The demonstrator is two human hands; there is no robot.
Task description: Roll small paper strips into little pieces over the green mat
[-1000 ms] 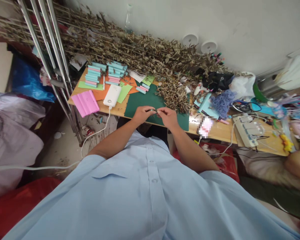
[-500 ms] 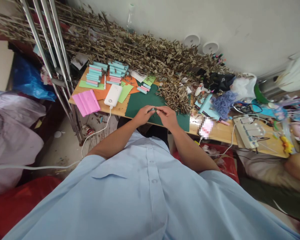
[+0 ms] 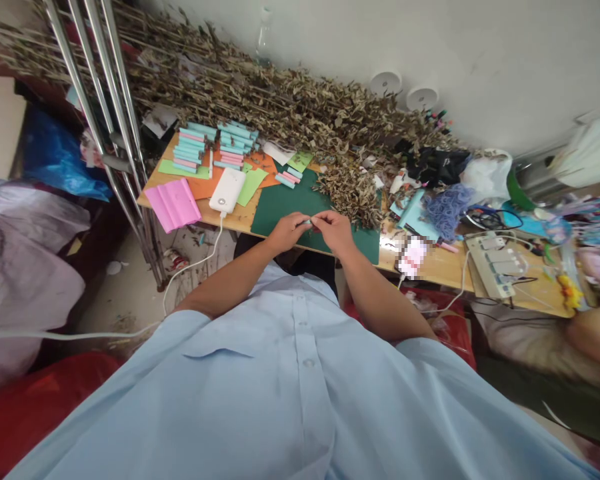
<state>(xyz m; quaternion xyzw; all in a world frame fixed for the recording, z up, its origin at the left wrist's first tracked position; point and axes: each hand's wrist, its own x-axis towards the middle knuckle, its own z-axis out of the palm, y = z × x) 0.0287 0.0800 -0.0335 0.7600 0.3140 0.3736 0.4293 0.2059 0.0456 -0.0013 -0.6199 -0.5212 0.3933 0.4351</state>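
Note:
My left hand (image 3: 288, 231) and my right hand (image 3: 335, 232) meet fingertip to fingertip over the front edge of a dark green mat (image 3: 275, 207). Both are closed around a small pale blue roll (image 3: 307, 222), mostly hidden by the fingers. Behind my right hand lies a heap of dried leaves (image 3: 353, 193). Short blue and pink rolls (image 3: 289, 177) rest on the mat's back left part. More rolls are stacked in two piles, the left pile (image 3: 189, 148) and the right pile (image 3: 234, 143), over orange and green paper.
A white power bank (image 3: 227, 191) with a cable and a folded pink sheet (image 3: 173, 205) lie left. Dried stalks (image 3: 280, 93) span the back. A phone (image 3: 413, 257), blue yarn (image 3: 448, 210) and a power strip (image 3: 491, 263) are right. Metal crutches (image 3: 105, 113) stand left.
My fingertips have shifted slightly around the small roll, and my right hand's fingers are drawn in closer to the left ones. Otherwise the table looks the same.

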